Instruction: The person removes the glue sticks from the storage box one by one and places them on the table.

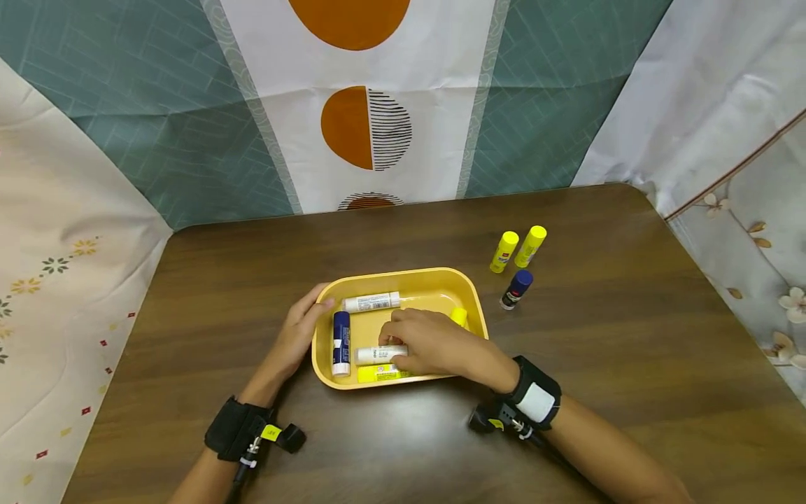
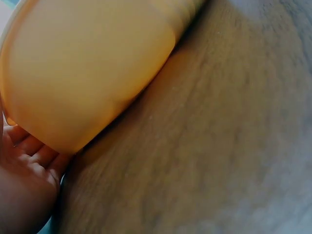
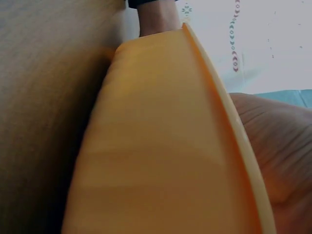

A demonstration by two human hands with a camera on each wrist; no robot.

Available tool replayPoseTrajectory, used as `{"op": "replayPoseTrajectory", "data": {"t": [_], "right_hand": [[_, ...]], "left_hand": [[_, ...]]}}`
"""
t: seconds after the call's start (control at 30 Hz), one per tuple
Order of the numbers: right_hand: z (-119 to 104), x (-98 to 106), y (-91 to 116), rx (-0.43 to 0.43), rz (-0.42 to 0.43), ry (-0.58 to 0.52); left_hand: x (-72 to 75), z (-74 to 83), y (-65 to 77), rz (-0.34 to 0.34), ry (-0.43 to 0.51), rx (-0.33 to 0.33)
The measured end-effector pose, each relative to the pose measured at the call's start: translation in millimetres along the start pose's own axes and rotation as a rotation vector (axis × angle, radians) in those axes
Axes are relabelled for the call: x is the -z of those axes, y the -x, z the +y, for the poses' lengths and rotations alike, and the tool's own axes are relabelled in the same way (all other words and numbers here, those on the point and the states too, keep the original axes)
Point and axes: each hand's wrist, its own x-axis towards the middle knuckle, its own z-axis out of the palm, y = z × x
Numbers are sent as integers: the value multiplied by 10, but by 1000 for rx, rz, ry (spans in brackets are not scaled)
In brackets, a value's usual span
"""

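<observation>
At the left end of a yellow tray (image 1: 403, 278), my left hand (image 1: 297, 334) grips the wall, thumb over the rim and fingers along the outside. My right hand (image 1: 434, 343) reaches in over the near right side and pinches the right end of a white glue stick (image 1: 373, 355). Just below that stick lies a yellow glue stick (image 1: 378, 374). A blue glue stick (image 1: 341, 339) lies along the left wall, and another white glue stick (image 1: 371, 302) lies toward the far wall. Behind the right hand, a yellow stick (image 1: 459, 316) is partly hidden.
On the brown wooden table (image 1: 252, 259), two yellow glue sticks (image 1: 504, 252) stand beyond the tray's right end, with a dark blue-capped stick (image 1: 516, 289) nearer it. A patterned cloth (image 1: 378, 63) hangs behind the table. The right wrist view mostly shows the tray's outer wall (image 3: 156, 122).
</observation>
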Motion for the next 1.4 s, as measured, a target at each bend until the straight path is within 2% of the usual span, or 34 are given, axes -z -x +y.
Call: {"op": "replayPoseTrajectory", "data": {"t": [0.13, 0.2, 0.3, 0.4, 0.53, 0.7, 0.77, 0.97, 1.1, 1.17, 1.27, 1.4], "right_hand": [[-37, 39, -18, 14, -24, 83], [-33, 56, -5, 25, -23, 86], [-5, 130, 44, 17, -8, 4], [57, 261, 113, 7, 46, -133], [156, 507, 236, 56, 183, -284], [255, 839, 457, 117, 372, -379], [294, 949, 568, 123, 453, -383], [443, 1169, 910, 64, 701, -261], [627, 1125, 1197, -10, 830, -234], [748, 1038, 1347, -80, 869, -211], [947, 868, 1490, -192, 895, -200], [1222, 589, 1556, -290, 898, -202]], "left_hand": [[49, 35, 58, -3, -7, 1], [62, 40, 80, -2, -11, 3], [75, 40, 99, 6, -15, 4], [77, 40, 104, 1, -17, 6], [70, 41, 100, -2, -22, 6], [69, 42, 105, 4, -20, -8], [73, 45, 107, 2, -21, -9], [60, 32, 101, 9, -18, -12], [-7, 1, 87, 1, 8, -10], [-27, -7, 74, -3, 17, -8], [-22, 3, 55, -3, 18, -6], [-16, 8, 29, -18, 14, -11]]}}
